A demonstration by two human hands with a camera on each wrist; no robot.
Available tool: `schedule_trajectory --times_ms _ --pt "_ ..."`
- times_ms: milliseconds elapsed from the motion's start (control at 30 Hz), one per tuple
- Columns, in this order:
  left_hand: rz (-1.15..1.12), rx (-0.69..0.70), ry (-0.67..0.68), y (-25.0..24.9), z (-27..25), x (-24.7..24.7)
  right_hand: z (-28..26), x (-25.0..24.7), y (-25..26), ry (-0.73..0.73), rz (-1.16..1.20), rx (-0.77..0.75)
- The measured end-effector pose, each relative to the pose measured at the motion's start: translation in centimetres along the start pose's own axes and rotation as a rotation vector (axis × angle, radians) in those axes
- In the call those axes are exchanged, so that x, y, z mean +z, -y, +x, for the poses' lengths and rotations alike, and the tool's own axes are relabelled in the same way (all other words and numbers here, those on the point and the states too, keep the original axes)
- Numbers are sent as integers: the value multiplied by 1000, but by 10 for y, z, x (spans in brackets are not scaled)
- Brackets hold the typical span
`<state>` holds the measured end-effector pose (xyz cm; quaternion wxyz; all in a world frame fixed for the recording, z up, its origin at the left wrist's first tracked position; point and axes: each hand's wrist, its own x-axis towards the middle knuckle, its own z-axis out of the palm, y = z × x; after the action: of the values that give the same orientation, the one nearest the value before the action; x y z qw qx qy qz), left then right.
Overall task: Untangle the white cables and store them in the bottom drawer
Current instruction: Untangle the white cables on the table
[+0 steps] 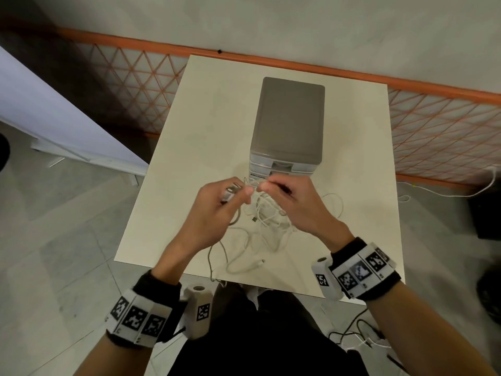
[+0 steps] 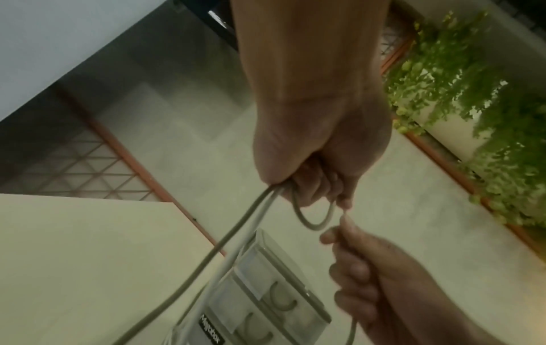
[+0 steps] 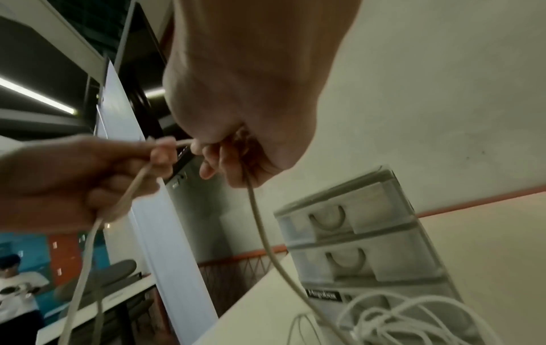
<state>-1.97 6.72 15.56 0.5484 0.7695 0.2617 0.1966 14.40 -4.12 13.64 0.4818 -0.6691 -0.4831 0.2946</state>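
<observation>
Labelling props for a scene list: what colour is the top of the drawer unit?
Grey, on the drawer unit; clearest in the head view.

Both forearms reach forward from the body and angle inward, each with a marker-covered band strapped at the wrist, so that the two hands meet close together, raised in front of the chest. The left hand (image 1: 217,204) has its fingers (image 2: 310,186) curled into a loose fist round a strand, thumb and forefinger tips pinched together. The right hand (image 1: 292,202) faces it, knuckles up, its fingers (image 3: 218,161) bent under the palm and its thumb and forefinger nipping the same strand just beside the left fingertips.
</observation>
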Motion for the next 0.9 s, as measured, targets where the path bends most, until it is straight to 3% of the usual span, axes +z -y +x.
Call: schedule_trajectory --times_ms 167,267,333,433,600,767,900 --pt "-432 -16 -292 -12 -3 -31 -18 9 -36 75 -105 96" --pt "-587 -32 -387 -18 -9 -44 -27 7 -55 130 -223 168" --pt "-433 -56 -348 -16 -9 -44 -27 7 -56 140 -323 151" --pt "18 -77 -90 -5 -6 -24 -22 12 -40 161 -437 34" --pt "46 -174 -28 2 -7 20 -19 23 -11 162 -449 4" --pt "7 22 32 6 -9 36 -19 23 -13 214 -542 -118" --pt "107 244 -24 18 -6 37 -19 27 -6 202 -511 -23"
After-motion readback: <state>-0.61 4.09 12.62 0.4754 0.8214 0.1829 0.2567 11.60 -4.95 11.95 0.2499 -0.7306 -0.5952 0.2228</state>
